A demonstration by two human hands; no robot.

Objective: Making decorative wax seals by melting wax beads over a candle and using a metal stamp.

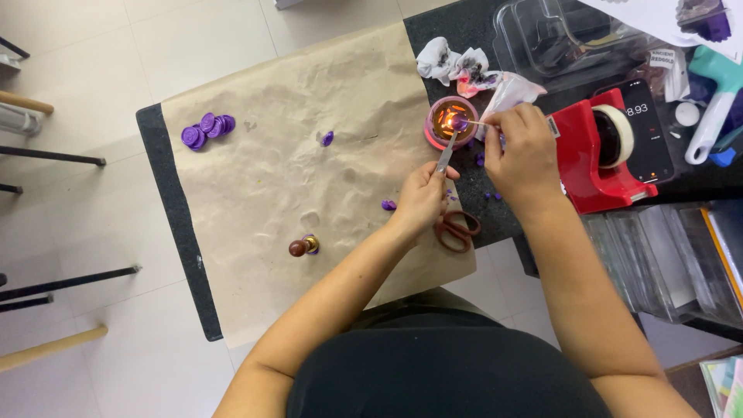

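Paper-covered counter [263,178]: left hand [422,197] grips spoon [449,147] over candle [450,122]; right hand [526,151] pinches stick [474,122]. Wax may spill; the flame may burn fingers.

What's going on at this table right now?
A person is melting purple wax. The left hand holds a metal spoon over a small lit burner, while the right hand pokes a thin stick into it. Finished purple seals lie on the brown paper, with a stamp nearby.
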